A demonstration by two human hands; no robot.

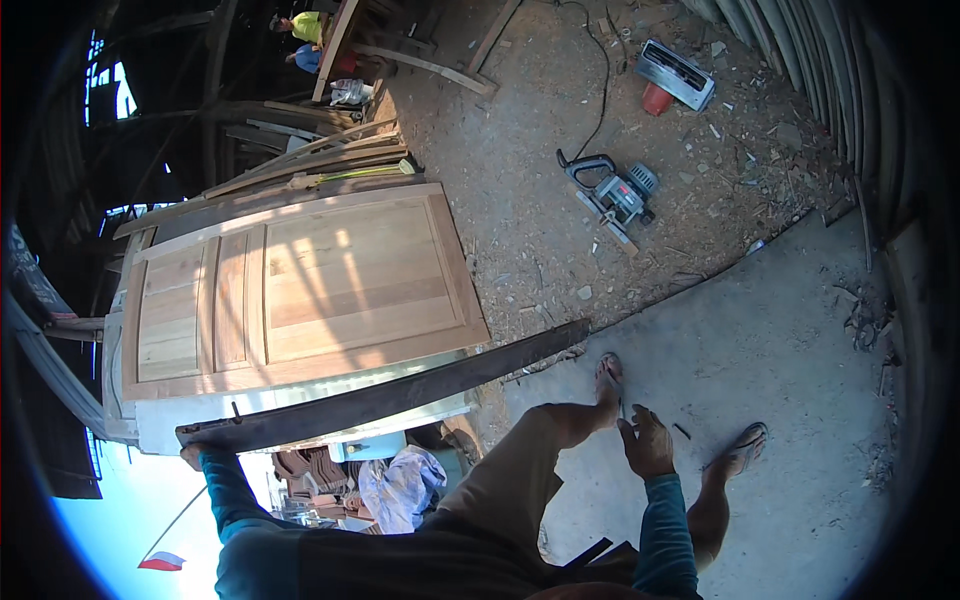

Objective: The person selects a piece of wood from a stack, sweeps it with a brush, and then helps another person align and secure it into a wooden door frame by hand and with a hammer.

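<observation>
My left hand (194, 453) grips the near end of a long dark plank (400, 392). The plank runs from that hand up to the right, across the lower edge of a pale wooden panelled door (300, 290) that lies flat. My right hand (647, 442) hangs by my right knee with its fingers curled. A thin dark sliver shows at its fingertips, and I cannot tell whether the hand holds it. Both sleeves are teal. My feet in sandals (608, 375) stand on the concrete floor.
A grey electric power tool (618, 195) with a cable lies on sawdust-covered ground beyond the plank. A second grey tool with a red part (675, 75) lies farther back. Loose timber (320, 165) is stacked behind the door. Two people (305, 40) are far off at the top.
</observation>
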